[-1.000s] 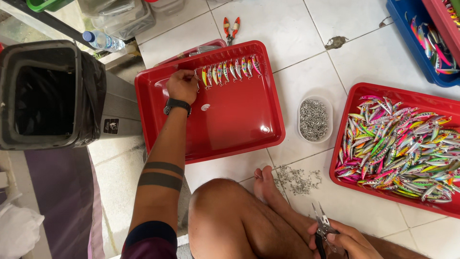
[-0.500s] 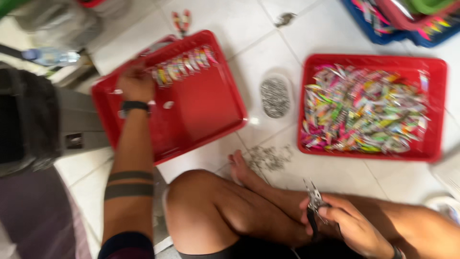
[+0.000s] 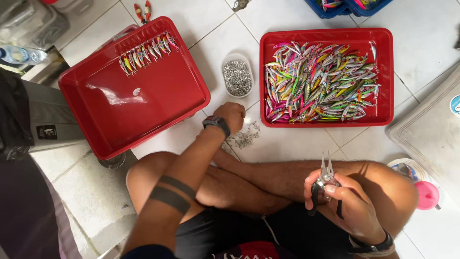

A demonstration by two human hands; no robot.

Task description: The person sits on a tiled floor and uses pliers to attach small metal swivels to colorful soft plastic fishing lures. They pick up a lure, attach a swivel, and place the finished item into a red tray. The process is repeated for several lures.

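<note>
floor (image 3: pixel 431 43): pale square tiles with thin dark grout lines, glossy, lit evenly from above, soft reflections only. far left of the grip and across the frame, a dark grey ribbed bin (image 3: pixel 43 120) stood on the tiles, a black bag at its mouth. beyond it, at the upper left corner, lay a clear plastic bottle (image 3: pixel 19 54) with a blue cap and clear plastic containers (image 3: pixel 43 21). right of the grip, a pale grey moulded tray (image 3: pixel 431 129) ran along the frame edge, tilted. at the top edge, well above the grip, blue bins (image 3: pixel 350 7) sat partly cut off. no walls or windows were in view.
</note>
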